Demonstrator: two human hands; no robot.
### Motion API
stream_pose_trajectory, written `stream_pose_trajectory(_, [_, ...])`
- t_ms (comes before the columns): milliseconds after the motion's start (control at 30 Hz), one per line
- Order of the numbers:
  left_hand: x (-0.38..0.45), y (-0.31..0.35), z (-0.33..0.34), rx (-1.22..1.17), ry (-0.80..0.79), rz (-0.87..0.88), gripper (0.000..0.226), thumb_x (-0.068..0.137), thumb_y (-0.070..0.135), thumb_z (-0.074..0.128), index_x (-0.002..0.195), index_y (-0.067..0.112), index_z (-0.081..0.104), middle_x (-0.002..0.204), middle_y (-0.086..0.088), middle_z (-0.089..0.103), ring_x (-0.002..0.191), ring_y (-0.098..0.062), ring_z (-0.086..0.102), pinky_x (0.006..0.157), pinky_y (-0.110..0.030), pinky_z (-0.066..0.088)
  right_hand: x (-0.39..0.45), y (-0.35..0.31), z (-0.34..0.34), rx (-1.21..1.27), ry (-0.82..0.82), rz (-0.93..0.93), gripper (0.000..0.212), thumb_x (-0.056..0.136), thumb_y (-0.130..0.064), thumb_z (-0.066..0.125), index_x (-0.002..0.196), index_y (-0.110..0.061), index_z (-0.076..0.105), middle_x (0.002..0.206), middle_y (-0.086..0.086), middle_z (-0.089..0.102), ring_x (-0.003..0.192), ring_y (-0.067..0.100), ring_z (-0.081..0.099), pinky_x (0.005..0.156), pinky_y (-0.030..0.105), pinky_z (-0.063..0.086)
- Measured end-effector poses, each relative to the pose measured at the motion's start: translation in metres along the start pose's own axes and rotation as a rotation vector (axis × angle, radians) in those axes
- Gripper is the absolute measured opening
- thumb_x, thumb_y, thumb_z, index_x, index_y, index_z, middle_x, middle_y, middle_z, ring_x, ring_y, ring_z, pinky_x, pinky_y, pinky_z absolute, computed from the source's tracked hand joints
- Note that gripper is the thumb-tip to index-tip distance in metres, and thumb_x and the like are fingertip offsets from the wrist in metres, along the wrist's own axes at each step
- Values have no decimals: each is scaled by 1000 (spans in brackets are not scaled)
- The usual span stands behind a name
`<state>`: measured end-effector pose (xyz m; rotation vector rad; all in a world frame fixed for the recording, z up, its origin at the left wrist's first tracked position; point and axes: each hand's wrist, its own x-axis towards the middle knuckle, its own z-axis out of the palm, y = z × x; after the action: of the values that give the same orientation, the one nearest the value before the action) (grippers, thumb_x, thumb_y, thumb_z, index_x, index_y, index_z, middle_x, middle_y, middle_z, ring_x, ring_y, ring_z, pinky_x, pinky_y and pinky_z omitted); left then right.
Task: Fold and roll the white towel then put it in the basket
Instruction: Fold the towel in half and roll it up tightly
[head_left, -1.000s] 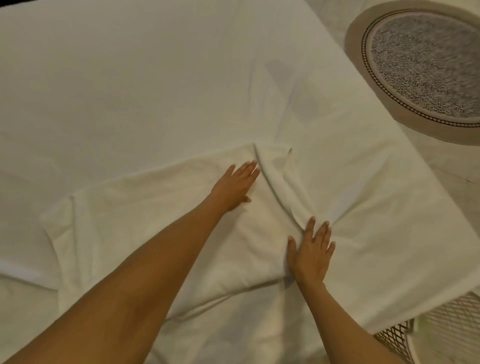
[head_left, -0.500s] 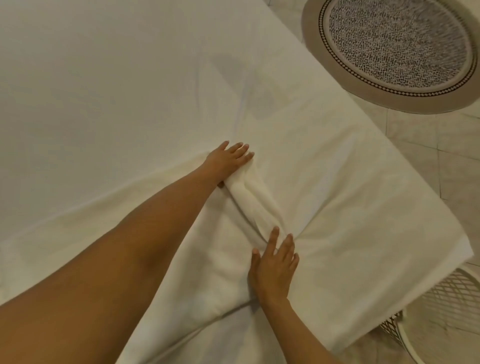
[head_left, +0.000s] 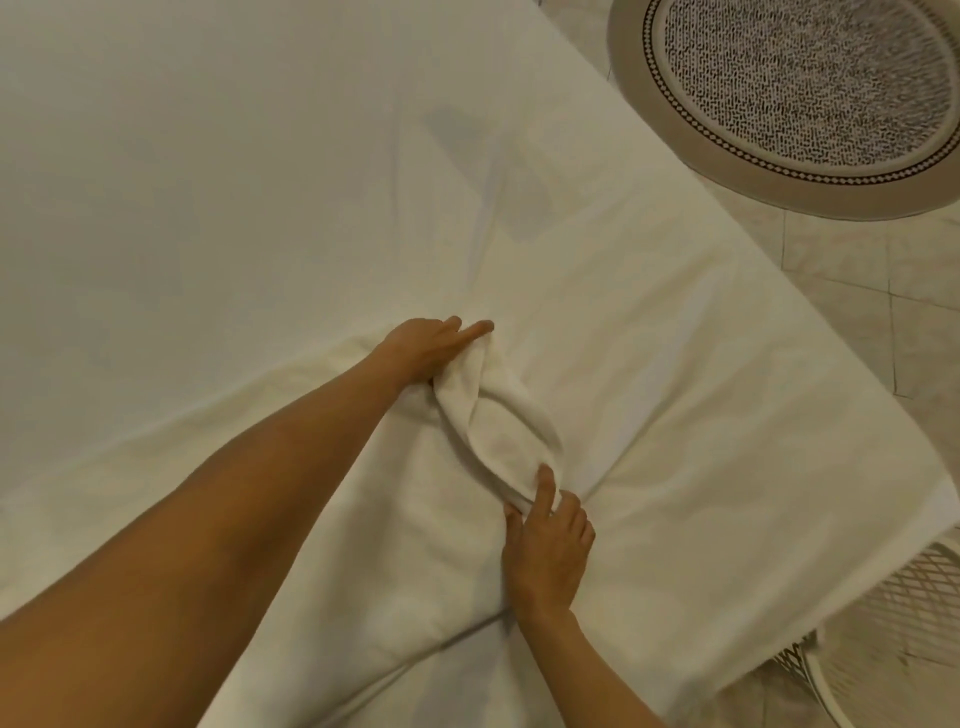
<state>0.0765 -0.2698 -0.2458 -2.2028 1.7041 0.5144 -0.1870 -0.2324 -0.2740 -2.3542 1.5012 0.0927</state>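
Note:
The white towel (head_left: 405, 561) lies folded flat on the bed, its right end curled over into a short roll (head_left: 498, 431). My left hand (head_left: 428, 345) grips the far end of that roll, fingers wrapped over it. My right hand (head_left: 550, 540) pinches the near end, index finger lying on top. The towel's left part is hidden under my left forearm. The white wire basket (head_left: 924, 613) shows at the lower right, on the floor beside the bed.
A white sheet covers the bed (head_left: 234, 182), whose right edge runs diagonally to a corner near the basket. A round patterned rug (head_left: 800, 88) lies on the tiled floor at the upper right.
Both hands went from flat on the towel to gripping its right end, which has curled up and over into a roll. The view has shifted right and closer.

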Motion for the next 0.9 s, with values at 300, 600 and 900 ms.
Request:
stream_pose_trajectory(300, [9, 0, -16, 7, -172, 77, 103, 57, 32, 89, 139, 20, 28, 128, -6, 50, 105, -27, 60, 91, -40, 51, 2, -5, -3, 134, -41, 137, 66, 85, -30, 68, 140, -7, 41, 115, 13, 62, 104, 31, 58, 95, 38, 41])
stream_pose_trajectory(600, [-6, 15, -8, 169, -167, 52, 37, 82, 23, 68, 115, 13, 56, 112, -5, 63, 102, -23, 62, 90, -34, 42, -1, -13, -15, 62, -52, 159, 30, 72, -15, 78, 98, -10, 65, 92, 9, 63, 88, 28, 59, 87, 37, 39])
stream_pose_trajectory(900, [-85, -38, 20, 231, 61, 144, 32, 92, 2, 44, 122, 14, 45, 109, -6, 68, 101, -23, 61, 93, -33, 44, -49, -44, -24, 10, -121, -149, 43, 68, 8, 66, 109, -3, 62, 107, 16, 71, 101, 30, 68, 106, 41, 44])
